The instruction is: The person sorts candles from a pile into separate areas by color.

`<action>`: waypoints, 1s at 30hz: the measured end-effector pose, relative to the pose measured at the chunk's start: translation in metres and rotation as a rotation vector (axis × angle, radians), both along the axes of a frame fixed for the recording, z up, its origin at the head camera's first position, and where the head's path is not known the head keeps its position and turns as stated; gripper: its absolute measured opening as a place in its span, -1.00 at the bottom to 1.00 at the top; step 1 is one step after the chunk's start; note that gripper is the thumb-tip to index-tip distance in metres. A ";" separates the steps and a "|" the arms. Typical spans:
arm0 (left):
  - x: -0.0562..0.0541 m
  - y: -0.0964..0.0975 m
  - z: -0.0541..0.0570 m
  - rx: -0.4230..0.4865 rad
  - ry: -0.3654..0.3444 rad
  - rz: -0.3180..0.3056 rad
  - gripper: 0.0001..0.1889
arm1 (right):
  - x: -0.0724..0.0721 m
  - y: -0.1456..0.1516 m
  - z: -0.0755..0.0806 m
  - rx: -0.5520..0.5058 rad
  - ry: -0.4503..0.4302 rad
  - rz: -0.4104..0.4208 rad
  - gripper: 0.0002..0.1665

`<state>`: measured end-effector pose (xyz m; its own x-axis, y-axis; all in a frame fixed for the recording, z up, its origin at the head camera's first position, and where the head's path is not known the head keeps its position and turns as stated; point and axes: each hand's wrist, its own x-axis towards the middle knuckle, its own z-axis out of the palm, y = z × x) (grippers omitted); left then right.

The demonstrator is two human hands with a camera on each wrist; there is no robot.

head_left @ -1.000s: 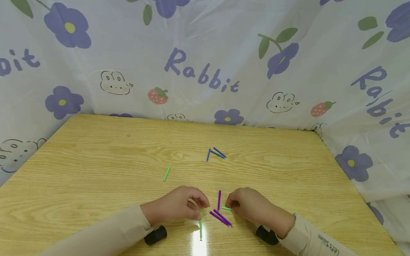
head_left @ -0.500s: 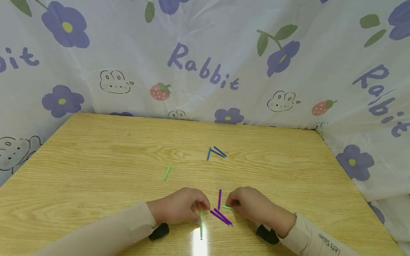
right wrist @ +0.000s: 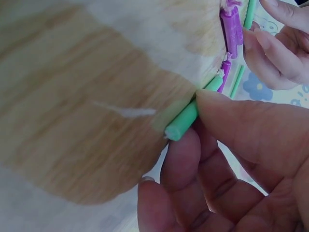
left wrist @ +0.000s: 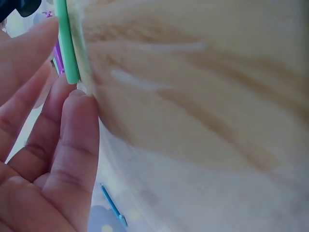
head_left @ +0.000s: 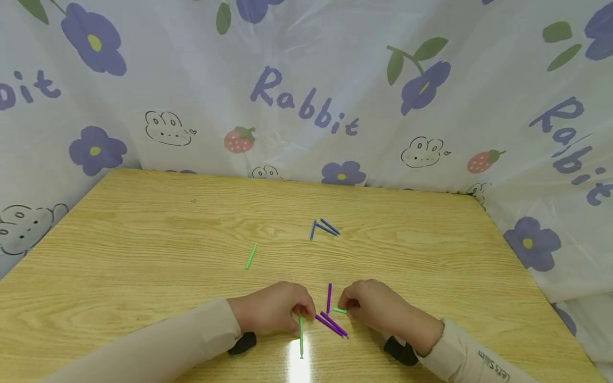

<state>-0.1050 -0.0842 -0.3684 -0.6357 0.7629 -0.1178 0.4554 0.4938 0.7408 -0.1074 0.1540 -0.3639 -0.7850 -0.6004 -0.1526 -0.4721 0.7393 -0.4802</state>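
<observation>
Low over the front of the table, my left hand (head_left: 278, 308) pinches the upper end of a thin green candle (head_left: 301, 340) that points toward me. The left wrist view shows the thumb at that candle's side and fingers at its end. My right hand (head_left: 375, 303) holds a second green candle (right wrist: 186, 118) between thumb and fingers, lying sideways with its wick end toward the left. Between the hands lie purple candles: one upright in the head view (head_left: 329, 298), and a slanted pair (head_left: 330, 324) just below it.
A third green candle (head_left: 251, 256) lies farther back on the left of the wooden table (head_left: 143, 229). Three blue candles (head_left: 328, 229) lie beyond the hands. A printed cloth (head_left: 306, 149) hangs behind the table. Black wrist cameras (head_left: 400, 351) sit under both wrists.
My left hand has shifted slightly right, and its fingers have closed onto the green candle's upper end. The right hand has stayed in place with its candle.
</observation>
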 end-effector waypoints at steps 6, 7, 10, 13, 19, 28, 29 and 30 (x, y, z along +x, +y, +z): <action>0.000 0.004 0.000 -0.040 0.008 -0.019 -0.79 | 0.000 0.000 0.001 0.003 0.002 0.007 -0.80; 0.000 0.004 0.000 -0.047 0.010 -0.024 -0.79 | 0.000 0.000 0.001 0.003 0.004 0.008 -0.80; 0.001 0.004 0.001 -0.063 0.004 -0.032 -0.79 | -0.001 0.000 0.000 0.008 0.007 0.013 -0.80; 0.001 0.005 0.002 -0.077 -0.004 -0.033 -0.80 | -0.002 -0.001 0.001 0.014 -0.001 0.011 -0.80; 0.000 0.006 0.001 -0.096 0.028 -0.068 -0.81 | -0.003 -0.002 0.002 0.026 -0.023 0.007 -0.81; -0.001 0.006 -0.001 -0.106 0.120 -0.132 -0.82 | -0.004 -0.004 0.002 0.032 -0.019 0.016 -0.79; -0.001 0.007 -0.001 -0.105 0.124 -0.136 -0.82 | -0.004 -0.004 0.002 0.029 -0.023 0.015 -0.78; -0.001 0.007 -0.002 -0.108 0.126 -0.139 -0.82 | -0.004 -0.005 0.002 0.028 -0.027 0.014 -0.77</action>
<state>-0.1062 -0.0776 -0.3700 -0.5404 0.8313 -0.1300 0.6102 0.4936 0.6197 -0.1113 0.1494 -0.3617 -0.7721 -0.6063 -0.1902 -0.4695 0.7460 -0.4723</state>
